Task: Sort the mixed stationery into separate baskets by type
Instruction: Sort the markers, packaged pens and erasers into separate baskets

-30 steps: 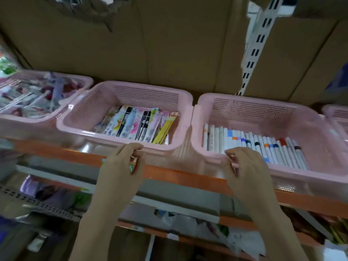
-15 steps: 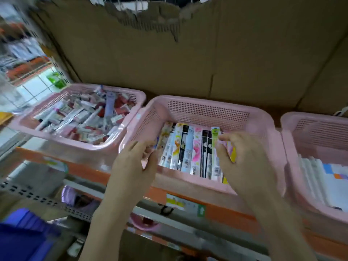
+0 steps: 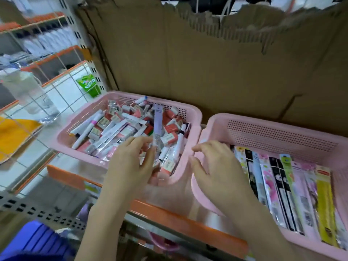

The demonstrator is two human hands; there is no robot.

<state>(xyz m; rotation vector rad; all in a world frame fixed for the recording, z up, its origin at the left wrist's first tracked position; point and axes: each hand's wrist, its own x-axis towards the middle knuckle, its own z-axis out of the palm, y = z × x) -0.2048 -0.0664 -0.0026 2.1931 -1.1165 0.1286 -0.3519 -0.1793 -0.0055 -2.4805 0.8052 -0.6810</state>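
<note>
step: picking from mixed basket (image 3: 190,117); left hand (image 3: 130,166) fingers loosely spread over the jumble, touching a long packet (image 3: 157,127), grip uncertain. right hand (image 3: 212,166) slack, empty, above sorted basket (image 3: 207,129). next, likely: pinch one item, carry across.

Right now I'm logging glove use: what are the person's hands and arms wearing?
Nothing visible: the left hand and right hand are bare, with no gloves, rings or watch seen. Both forearms are uncovered as far as the frame shows; no sleeves appear.

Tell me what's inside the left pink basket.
The left basket holds a jumbled heap of small red-and-white boxes, white markers and long flat packets. The left hand covers the front of the heap; the basket's floor is hidden.
</note>
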